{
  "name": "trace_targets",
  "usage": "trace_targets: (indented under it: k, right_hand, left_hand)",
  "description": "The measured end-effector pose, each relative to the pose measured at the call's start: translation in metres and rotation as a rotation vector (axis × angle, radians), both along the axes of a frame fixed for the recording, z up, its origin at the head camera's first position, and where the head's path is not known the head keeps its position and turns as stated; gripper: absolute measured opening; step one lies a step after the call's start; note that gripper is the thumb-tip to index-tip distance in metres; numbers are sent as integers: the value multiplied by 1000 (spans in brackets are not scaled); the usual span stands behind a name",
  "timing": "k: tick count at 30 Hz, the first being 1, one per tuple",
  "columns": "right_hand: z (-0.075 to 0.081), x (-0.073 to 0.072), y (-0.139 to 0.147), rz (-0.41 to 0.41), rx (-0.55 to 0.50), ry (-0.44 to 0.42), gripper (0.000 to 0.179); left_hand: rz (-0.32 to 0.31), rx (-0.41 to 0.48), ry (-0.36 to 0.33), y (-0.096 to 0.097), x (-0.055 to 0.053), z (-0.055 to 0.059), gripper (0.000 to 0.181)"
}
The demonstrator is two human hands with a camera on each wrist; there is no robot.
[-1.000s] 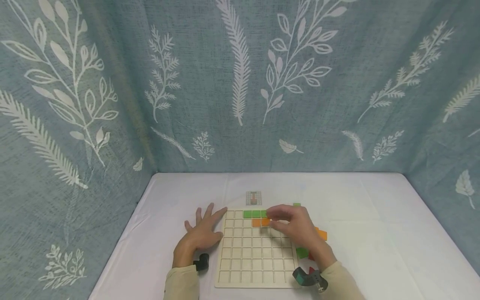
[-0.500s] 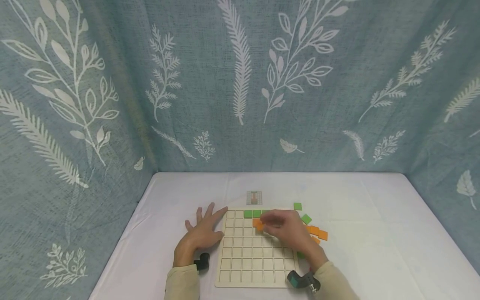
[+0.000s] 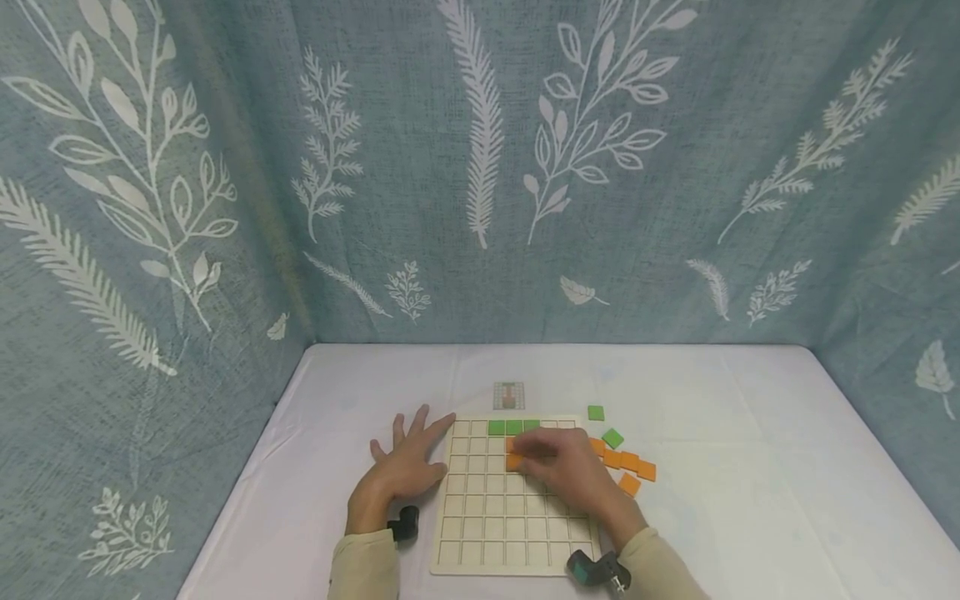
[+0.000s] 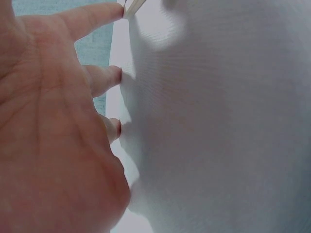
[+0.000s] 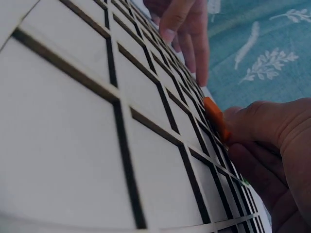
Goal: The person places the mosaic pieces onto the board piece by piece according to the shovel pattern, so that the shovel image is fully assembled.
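Observation:
A pale wooden grid board [image 3: 495, 529] lies flat on the table. My left hand [image 3: 407, 467] rests beside its left edge with fingers spread, the index fingertip at the far left corner. In the left wrist view the palm of the left hand [image 4: 58, 116] shows, holding nothing. My right hand [image 3: 566, 467] reaches over the board and pinches an orange square tile [image 5: 217, 120] between thumb and fingers. In the right wrist view this tile stands tilted at the grid. A row of green tiles [image 3: 514, 427] fills cells in the far row, with another orange tile [image 3: 511, 444] just below it, partly hidden by fingers.
Loose orange tiles [image 3: 630, 462] lie right of the board, partly behind the right hand. Two loose green tiles [image 3: 612, 438] are farther back. A small card with a printed grid pattern [image 3: 509, 396] lies beyond the board. A patterned curtain [image 3: 480, 300] borders the table.
My right hand has moved left and nearer to me, carrying the orange tile to below the other orange one. More loose tiles at the right are uncovered. The left hand stays put.

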State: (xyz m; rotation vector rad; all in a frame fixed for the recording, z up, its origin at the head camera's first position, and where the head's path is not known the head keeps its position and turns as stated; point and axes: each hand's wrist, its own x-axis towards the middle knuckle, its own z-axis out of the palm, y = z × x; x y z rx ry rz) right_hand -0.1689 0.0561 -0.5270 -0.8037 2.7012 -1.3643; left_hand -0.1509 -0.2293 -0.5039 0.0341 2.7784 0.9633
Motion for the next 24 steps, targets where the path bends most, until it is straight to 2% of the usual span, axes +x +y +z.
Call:
trace_targets:
  k: [8, 17, 24]
  right_hand:
    - [-1, 2, -3, -1, 37, 66, 31]
    - [4, 4, -4, -3, 56, 56, 33]
    - [6, 5, -5, 7, 44, 43, 32]
  left_hand:
    - [-5, -7, -2, -7, -7, -19, 86]
    - [-7, -11, -19, -4, -5, -12, 84]
    - [-10, -10, -19, -5, -6, -14, 86]
